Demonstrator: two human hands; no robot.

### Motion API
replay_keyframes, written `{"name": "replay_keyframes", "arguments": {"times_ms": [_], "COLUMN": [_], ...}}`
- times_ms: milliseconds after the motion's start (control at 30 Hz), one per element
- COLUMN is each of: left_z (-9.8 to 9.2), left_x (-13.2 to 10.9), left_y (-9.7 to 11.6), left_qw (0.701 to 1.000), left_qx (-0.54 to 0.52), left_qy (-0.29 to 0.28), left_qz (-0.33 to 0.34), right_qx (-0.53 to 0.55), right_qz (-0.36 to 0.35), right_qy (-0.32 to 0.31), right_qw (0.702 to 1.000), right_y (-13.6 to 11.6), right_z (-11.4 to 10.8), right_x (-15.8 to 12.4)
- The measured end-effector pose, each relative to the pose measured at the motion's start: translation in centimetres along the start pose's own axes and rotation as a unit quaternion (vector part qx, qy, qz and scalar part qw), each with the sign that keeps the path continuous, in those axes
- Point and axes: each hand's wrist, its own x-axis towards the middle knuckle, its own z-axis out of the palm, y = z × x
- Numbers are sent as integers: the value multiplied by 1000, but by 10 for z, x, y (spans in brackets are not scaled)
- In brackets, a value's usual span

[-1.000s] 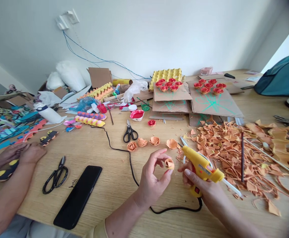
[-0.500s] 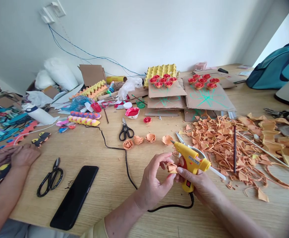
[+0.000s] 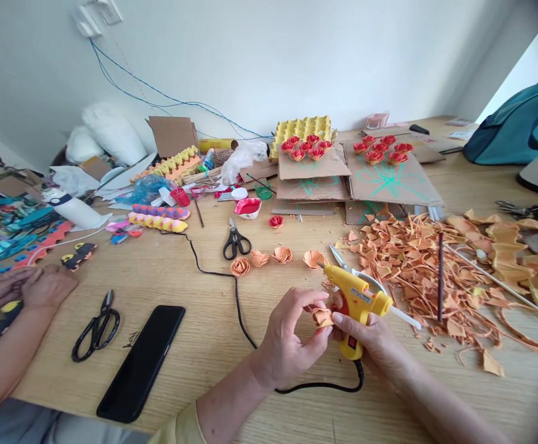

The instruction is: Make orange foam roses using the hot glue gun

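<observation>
Between the fingertips of my left hand [image 3: 291, 336] is a small orange paper flower [image 3: 322, 317], its petals cupped upward. My right hand [image 3: 370, 339] is wrapped round a yellow glue gun [image 3: 358, 300], and its thumb and a finger also touch the flower's right side. The gun's nozzle points up and left, with a white glue stick [image 3: 406, 317] jutting from its back. Just beyond my hands stands a row of orange paper flowers [image 3: 282, 254], and one red flower [image 3: 276, 221] lies behind them. White-handled scissors [image 3: 340, 256] lie partly hidden behind the gun.
Orange scraps [image 3: 402, 271] heap up on the right beside a dark stick [image 3: 440, 277]. Red flowers [image 3: 382, 148] stand on cardboard sheets [image 3: 393, 182]. A phone [image 3: 142, 364], black scissors [image 3: 97, 327] and another person's hands [image 3: 49, 285] are on the left. The gun's black cord [image 3: 238, 308] crosses the table.
The view has shifted slightly. Both my hands keep their hold on the flower and the glue gun; the flower looks turned a little between my fingers.
</observation>
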Motion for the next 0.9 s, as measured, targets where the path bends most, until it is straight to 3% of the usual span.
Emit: {"name": "replay_keyframes", "arguments": {"times_ms": [400,900], "left_z": [-2,0], "left_x": [2,-1], "left_y": [2,-1], "left_qw": [998,999], "left_qx": [42,24], "left_qy": [-8,-6], "left_qz": [41,34], "right_qx": [-1,11], "right_qz": [-1,1], "right_qy": [-4,-7], "right_qw": [1000,1000], "right_y": [-3,0], "right_z": [6,3], "right_x": [-3,-2]}}
